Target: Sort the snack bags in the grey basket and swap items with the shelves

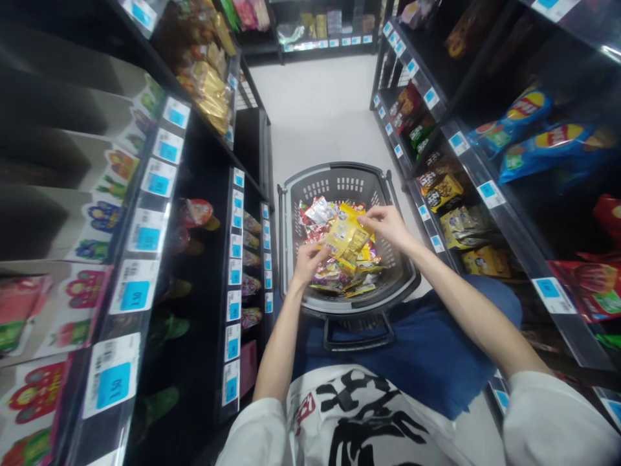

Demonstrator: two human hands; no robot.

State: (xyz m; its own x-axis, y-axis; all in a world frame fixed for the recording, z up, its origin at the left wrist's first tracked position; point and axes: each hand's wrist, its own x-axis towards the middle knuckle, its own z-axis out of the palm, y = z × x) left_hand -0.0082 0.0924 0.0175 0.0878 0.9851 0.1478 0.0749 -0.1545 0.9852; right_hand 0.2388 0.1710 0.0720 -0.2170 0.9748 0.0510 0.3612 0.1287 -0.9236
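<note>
Hands [309,262] pinch a yellow packet [347,234] by opposite sides, over the basket [349,309].

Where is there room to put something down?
On the pale floor beyond the basket, between the left shelves and right shelves. Inside the basket is crowded: snack packets are heaped, and the left hand and right hand hold a yellow packet above them.

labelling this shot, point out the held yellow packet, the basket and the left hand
Held yellow packet [347,235], head view: middle of its face
Basket [337,167], head view: far rim
Left hand [307,262], head view: back of hand
</note>
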